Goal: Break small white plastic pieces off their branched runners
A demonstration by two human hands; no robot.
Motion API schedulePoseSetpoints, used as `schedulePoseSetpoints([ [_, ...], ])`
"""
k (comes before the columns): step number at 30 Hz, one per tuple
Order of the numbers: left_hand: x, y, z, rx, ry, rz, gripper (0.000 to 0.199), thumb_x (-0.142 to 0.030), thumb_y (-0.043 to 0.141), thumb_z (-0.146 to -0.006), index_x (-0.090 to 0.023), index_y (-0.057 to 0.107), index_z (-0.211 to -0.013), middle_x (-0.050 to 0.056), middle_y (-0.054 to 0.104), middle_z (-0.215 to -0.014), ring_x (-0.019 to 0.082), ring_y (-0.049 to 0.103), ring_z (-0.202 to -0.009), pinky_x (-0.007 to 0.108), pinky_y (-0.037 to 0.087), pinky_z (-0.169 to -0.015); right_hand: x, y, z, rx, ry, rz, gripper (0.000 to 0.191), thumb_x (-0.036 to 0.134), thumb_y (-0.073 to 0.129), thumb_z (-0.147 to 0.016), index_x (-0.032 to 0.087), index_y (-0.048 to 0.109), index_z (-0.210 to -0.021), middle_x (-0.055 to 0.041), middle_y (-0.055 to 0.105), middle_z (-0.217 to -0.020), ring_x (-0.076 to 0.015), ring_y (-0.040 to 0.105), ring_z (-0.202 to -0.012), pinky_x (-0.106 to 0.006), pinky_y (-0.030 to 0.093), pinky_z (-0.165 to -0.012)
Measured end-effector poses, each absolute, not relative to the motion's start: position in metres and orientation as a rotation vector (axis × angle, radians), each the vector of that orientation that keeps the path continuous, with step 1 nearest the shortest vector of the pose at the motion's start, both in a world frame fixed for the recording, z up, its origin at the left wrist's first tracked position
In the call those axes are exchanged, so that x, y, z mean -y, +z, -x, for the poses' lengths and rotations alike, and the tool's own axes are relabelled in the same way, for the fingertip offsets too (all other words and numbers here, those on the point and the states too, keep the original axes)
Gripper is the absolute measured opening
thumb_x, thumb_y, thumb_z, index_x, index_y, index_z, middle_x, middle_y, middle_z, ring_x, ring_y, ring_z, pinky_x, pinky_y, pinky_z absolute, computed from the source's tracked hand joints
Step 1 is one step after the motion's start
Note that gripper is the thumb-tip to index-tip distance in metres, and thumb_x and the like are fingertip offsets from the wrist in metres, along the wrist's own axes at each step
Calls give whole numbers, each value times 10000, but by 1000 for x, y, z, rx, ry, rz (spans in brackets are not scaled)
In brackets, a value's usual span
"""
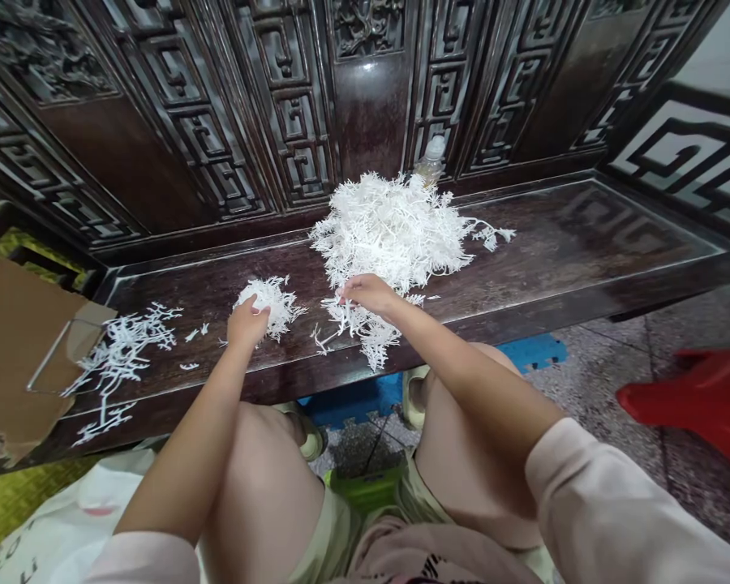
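Observation:
My left hand (247,326) is curled at the near side of a small bunch of white branching plastic sprigs (276,307), its thumb and fingers gripping the bunch. My right hand (370,294) pinches a white branching sprig (345,315) just in front of the big heap. That large heap of white sprigs (389,227) rises at the back middle of the dark wooden bench (541,251). More white pieces (378,341) hang over the bench's front edge below my right hand. The fingertips of my right hand are partly hidden by the white pieces.
Bare white branched stems (125,349) lie at the left beside a cardboard box (18,349). A clear bottle (431,158) stands behind the heap against the carved backrest (371,105). A red plastic stool (693,397) is on the floor at right.

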State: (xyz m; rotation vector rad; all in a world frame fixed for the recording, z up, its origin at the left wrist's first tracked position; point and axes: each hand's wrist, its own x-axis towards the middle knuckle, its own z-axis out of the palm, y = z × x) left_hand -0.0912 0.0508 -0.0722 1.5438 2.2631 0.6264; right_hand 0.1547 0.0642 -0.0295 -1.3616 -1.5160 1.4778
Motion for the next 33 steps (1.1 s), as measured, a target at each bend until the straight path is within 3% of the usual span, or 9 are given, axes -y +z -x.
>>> schedulePoseSetpoints([
  [5, -41, -51, 43, -1700, 778, -1641, 500, -500, 286, -792, -155, 607, -960, 56, 623, -877, 155, 550, -707, 273, 406, -680, -64, -39, -151, 1542, 1502, 1316, 135, 236, 623, -611, 132, 548, -653, -27, 607, -655, -117, 555, -636, -236, 430, -589],
  [7, -35, -42, 22, -1550, 687, -1739, 469, -521, 341, -768, -160, 627, -858, 30, 625, -773, 147, 536, -667, 255, 387, -636, -64, -41, -150, 1628, 1427, 1306, 125, 234, 611, -619, 131, 557, -667, -19, 600, -665, -114, 550, -645, -232, 416, -598],
  [12, -25, -35, 2, -1584, 509, -1981, 303, -402, 417, -763, -187, 624, -711, 11, 591, -697, 150, 507, -669, 252, 337, -596, -62, -39, -151, 1924, 1180, 1334, 127, 263, 576, -654, 136, 584, -647, 5, 577, -646, -106, 527, -648, -217, 375, -610],
  [18, -21, -38, -9, -1671, 514, -2211, 244, -260, 415, -757, -173, 514, -551, 25, 514, -637, 152, 469, -643, 266, 299, -573, -57, -35, -146, 1944, 894, 1635, 54, 170, 569, -645, 146, 617, -651, -25, 610, -694, -128, 532, -691, -224, 367, -631],
  [25, -24, -42, -12, -1656, 633, -2256, 237, -212, 411, -750, -177, 429, -516, 15, 447, -588, 154, 447, -651, 271, 305, -593, -50, -37, -138, 1907, 745, 1676, 91, 182, 529, -676, 168, 619, -682, -33, 631, -741, -143, 540, -697, -237, 366, -622],
  [33, -5, -26, -17, -1476, 636, -2218, 241, -248, 386, -764, -185, 500, -562, 27, 499, -630, 157, 472, -667, 268, 346, -617, -67, -41, -158, 1751, 552, 1771, 177, 75, 454, -684, 142, 608, -740, -80, 623, -743, -163, 539, -705, -270, 370, -645],
])
